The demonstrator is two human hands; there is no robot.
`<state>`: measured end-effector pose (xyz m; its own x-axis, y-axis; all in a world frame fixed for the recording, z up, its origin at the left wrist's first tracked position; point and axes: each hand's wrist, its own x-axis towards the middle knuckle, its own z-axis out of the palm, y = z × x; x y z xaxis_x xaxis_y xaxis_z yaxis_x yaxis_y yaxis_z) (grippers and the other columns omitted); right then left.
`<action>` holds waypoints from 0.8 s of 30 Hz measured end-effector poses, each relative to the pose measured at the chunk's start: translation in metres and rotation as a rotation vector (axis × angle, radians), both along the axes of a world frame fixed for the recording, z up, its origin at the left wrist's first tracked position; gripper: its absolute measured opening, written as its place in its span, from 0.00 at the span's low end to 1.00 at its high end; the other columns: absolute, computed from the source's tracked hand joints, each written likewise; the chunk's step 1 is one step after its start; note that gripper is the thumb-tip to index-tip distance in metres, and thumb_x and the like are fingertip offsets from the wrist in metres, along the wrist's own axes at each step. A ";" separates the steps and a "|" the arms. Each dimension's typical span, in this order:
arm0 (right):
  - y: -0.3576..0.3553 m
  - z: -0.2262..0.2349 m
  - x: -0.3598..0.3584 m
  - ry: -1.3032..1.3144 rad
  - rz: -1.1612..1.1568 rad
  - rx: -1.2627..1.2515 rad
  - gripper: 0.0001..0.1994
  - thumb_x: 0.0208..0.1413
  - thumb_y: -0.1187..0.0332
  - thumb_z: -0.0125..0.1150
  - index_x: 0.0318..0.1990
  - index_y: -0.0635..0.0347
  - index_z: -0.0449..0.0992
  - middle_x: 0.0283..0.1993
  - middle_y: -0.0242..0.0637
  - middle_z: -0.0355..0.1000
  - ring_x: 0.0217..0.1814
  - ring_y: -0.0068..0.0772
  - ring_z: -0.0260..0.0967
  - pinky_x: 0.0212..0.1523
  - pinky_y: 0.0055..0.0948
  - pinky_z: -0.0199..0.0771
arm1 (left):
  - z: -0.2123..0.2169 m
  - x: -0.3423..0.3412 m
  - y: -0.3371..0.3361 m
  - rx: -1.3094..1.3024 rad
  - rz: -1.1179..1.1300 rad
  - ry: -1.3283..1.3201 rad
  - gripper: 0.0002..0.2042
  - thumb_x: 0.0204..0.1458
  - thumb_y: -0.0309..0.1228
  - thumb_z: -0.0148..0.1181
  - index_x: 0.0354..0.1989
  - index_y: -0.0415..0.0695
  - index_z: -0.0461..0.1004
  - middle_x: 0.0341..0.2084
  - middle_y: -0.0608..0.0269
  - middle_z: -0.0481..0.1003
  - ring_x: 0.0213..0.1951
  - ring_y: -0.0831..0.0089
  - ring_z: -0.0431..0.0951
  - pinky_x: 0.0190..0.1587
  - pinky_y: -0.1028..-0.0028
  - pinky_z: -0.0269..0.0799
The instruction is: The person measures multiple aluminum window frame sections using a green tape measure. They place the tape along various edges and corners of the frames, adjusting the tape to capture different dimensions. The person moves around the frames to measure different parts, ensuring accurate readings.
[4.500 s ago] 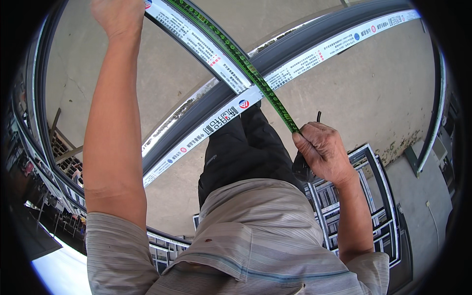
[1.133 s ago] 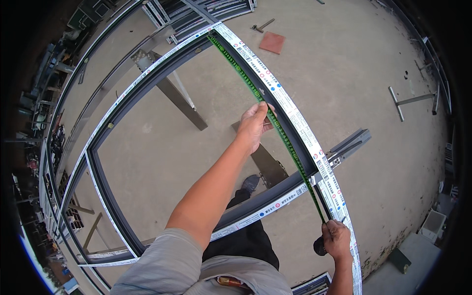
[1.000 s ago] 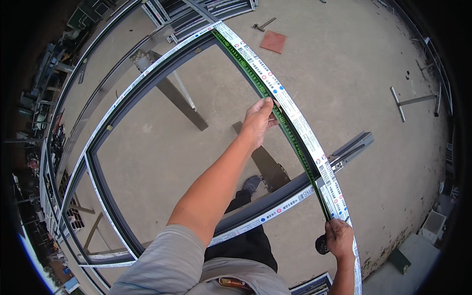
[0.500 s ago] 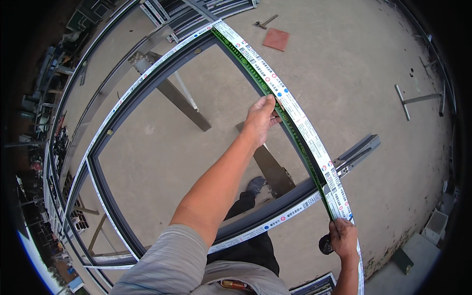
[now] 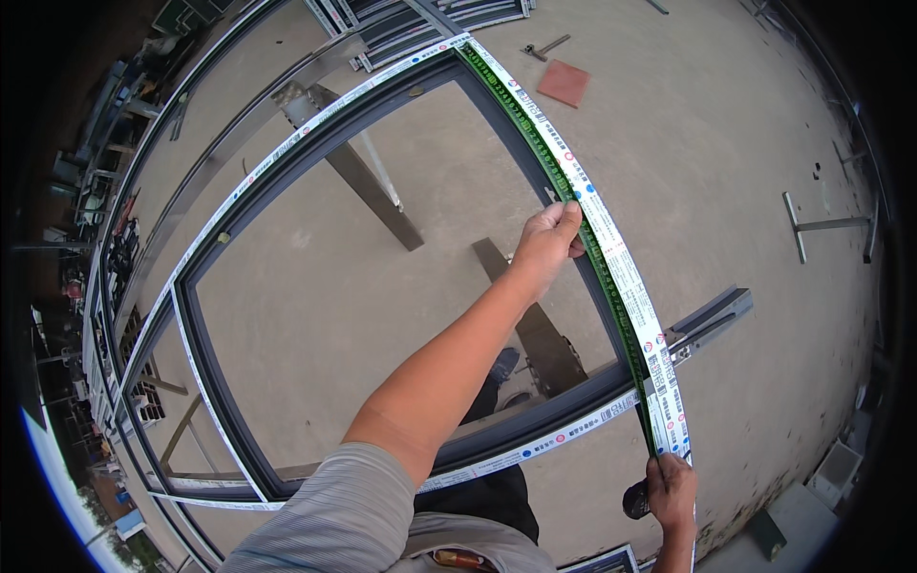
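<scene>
A large window frame (image 5: 222,384) of dark grey profiles, edged with white printed protective film, spans the view in front of me. Along its right-hand bar (image 5: 621,258) lies the green blade (image 5: 535,143) of a tape measure, stretched from the far corner down to the near right. My left hand (image 5: 552,244) reaches across the opening and pinches the blade against the inner side of that bar, about midway. At the bar's near end my right hand (image 5: 673,492) is closed on the tape measure; its black round case (image 5: 636,499) shows beside the fingers.
Under the frame stand metal supports (image 5: 377,196), one jutting out at the right (image 5: 712,323). Beyond the bar, a hammer (image 5: 546,46) and a red square board (image 5: 565,83) lie on the concrete floor. A T-shaped metal stand (image 5: 831,225) is far right; stacked profiles (image 5: 411,38) lie behind.
The view has shifted, so the frame sits farther right. My left hand has slid slightly nearer along the blade, still pinching it. My right hand keeps its hold on the tape measure.
</scene>
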<state>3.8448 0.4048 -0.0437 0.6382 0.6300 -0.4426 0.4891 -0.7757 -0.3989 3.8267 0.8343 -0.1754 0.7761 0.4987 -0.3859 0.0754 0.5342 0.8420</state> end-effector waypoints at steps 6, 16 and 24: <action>0.001 -0.001 0.001 0.010 0.001 0.007 0.16 0.65 0.72 0.65 0.27 0.64 0.66 0.26 0.51 0.67 0.31 0.63 0.68 0.33 0.53 0.67 | 0.000 0.004 -0.003 -0.045 0.059 -0.065 0.20 0.76 0.52 0.52 0.50 0.46 0.80 0.38 0.70 0.81 0.38 0.80 0.77 0.50 0.71 0.77; 0.004 -0.003 0.005 0.018 0.010 0.012 0.16 0.65 0.71 0.65 0.27 0.63 0.66 0.26 0.51 0.68 0.31 0.64 0.69 0.33 0.53 0.67 | -0.007 0.002 0.001 -0.122 0.040 -0.146 0.21 0.77 0.53 0.50 0.55 0.49 0.79 0.44 0.70 0.82 0.44 0.79 0.79 0.55 0.70 0.76; 0.007 -0.004 0.007 0.011 0.015 0.052 0.16 0.66 0.71 0.64 0.27 0.64 0.66 0.25 0.51 0.69 0.29 0.62 0.69 0.31 0.52 0.66 | -0.007 0.004 -0.001 -0.126 0.115 -0.155 0.21 0.77 0.53 0.51 0.52 0.48 0.79 0.41 0.70 0.83 0.40 0.80 0.79 0.52 0.69 0.77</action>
